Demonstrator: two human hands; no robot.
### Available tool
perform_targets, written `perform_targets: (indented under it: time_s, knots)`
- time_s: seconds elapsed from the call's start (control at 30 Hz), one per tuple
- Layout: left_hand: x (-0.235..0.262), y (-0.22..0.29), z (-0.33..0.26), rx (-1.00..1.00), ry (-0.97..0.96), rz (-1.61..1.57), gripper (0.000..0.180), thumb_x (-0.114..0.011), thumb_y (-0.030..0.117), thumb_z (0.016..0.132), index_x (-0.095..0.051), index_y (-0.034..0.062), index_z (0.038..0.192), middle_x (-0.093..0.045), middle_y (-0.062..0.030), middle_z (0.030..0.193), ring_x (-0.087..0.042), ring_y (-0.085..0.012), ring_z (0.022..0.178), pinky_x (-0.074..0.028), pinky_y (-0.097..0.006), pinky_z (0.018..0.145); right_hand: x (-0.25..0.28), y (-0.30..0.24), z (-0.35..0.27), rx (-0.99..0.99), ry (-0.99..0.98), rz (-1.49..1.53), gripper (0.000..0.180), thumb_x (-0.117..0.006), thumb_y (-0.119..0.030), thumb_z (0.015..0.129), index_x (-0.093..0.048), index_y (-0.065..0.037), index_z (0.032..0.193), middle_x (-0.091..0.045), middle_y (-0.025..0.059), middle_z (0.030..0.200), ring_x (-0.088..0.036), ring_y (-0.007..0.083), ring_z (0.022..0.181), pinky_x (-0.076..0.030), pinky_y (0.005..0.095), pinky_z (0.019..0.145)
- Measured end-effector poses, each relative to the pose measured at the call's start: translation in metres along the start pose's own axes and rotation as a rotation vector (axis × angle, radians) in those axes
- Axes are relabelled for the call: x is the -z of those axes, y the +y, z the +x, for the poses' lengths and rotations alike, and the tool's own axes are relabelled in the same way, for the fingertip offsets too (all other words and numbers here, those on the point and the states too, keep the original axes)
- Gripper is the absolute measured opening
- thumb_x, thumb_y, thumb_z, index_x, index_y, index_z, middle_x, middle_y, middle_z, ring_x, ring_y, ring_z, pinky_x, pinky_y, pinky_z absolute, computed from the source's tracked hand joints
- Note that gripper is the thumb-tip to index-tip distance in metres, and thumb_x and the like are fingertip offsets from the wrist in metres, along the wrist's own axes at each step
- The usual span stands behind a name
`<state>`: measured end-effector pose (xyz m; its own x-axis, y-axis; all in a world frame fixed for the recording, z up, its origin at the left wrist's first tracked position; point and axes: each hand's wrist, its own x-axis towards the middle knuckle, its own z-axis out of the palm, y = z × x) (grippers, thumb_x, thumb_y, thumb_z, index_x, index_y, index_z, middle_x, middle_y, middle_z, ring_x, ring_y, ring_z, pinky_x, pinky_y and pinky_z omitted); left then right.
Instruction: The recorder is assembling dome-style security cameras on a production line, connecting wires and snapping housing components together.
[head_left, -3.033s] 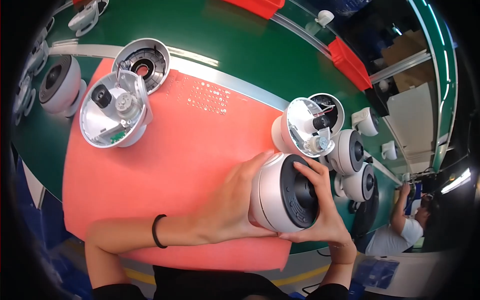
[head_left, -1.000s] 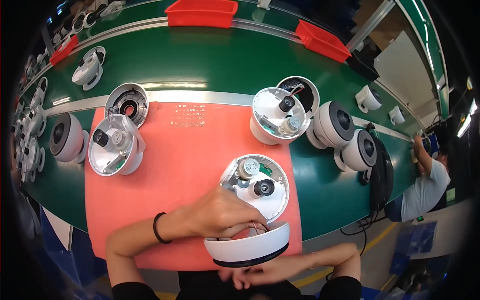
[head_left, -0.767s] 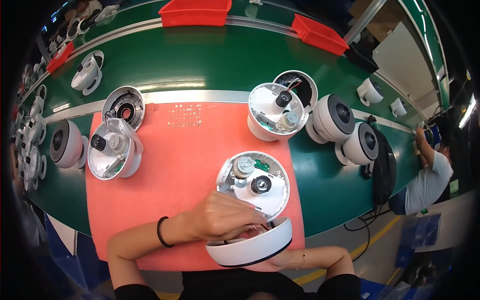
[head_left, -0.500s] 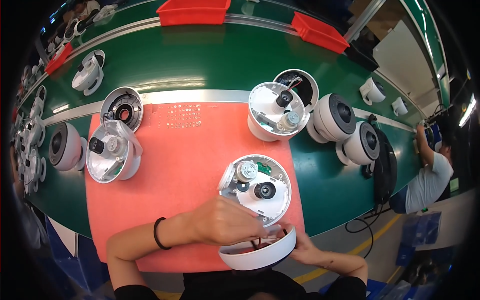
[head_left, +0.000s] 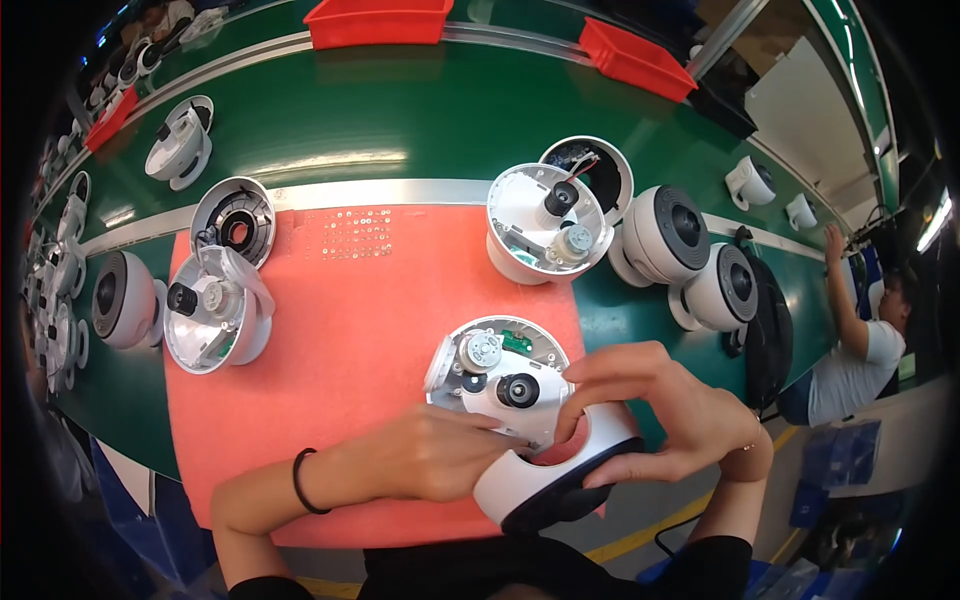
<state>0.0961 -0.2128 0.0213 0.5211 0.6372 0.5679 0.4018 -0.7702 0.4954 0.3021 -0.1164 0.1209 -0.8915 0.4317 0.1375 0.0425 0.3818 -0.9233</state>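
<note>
In front of me an open white camera housing (head_left: 431,362) stands on the salmon-coloured mat, showing a round motor (head_left: 482,350), a black lens (head_left: 518,390) and a green circuit board (head_left: 515,341). A white front cover with a black face (head_left: 505,487) is tilted at the near edge of this housing. My right hand (head_left: 690,415) grips that cover from the right, thumb low on the black side and fingers over its upper rim. My left hand (head_left: 430,460) is closed between housing and cover, forefinger stretched along the housing; what its other fingertips hold is hidden.
Rows of small screws (head_left: 358,232) lie on the mat (head_left: 330,330). Two more opened cameras (head_left: 205,335) (head_left: 525,215) stand at its far corners. Closed cameras (head_left: 672,235) flank it, with a black bag (head_left: 768,330) to the right. Red bins (head_left: 380,22) sit farther back; a co-worker (head_left: 855,350) is at right.
My right hand has come up from behind the cover to grip it from the right. The cover has turned, showing its black face and cut-out. My left hand stays close to the housing.
</note>
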Motion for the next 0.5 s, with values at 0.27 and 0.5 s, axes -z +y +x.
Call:
perform_targets:
  time_s: [0.27, 0.5]
  knots:
    - [0.035, 0.065, -0.012, 0.566, 0.089, -0.233, 0.037, -0.073, 0.009, 0.066, -0.059, -0.0007, 0.099, -0.064, -0.0113, 0.101, -0.066, -0.0202, 0.074, -0.052, -0.028, 0.061, -0.011, -0.005, -0.011, 0.128, -0.221, -0.113, 0.027, -0.069, -0.005, 0.072, -0.054, 0.001, 0.094, -0.062, 0.0167, 0.089, -0.060, 0.0270, 0.061, -0.047, 0.0298, 0.051]
    - [0.014, 0.086, -0.028, 0.603, 0.186, -0.186, 0.032, -0.077, 0.010, 0.063, -0.058, 0.0012, 0.087, -0.063, -0.0197, 0.099, -0.066, -0.0235, 0.072, -0.051, -0.026, 0.057, -0.036, 0.002, -0.028, 0.472, -0.072, -0.448, 0.025, -0.066, -0.007, 0.067, -0.063, -0.005, 0.091, -0.057, 0.0087, 0.084, -0.058, 0.0175, 0.061, -0.048, 0.0232, 0.049]
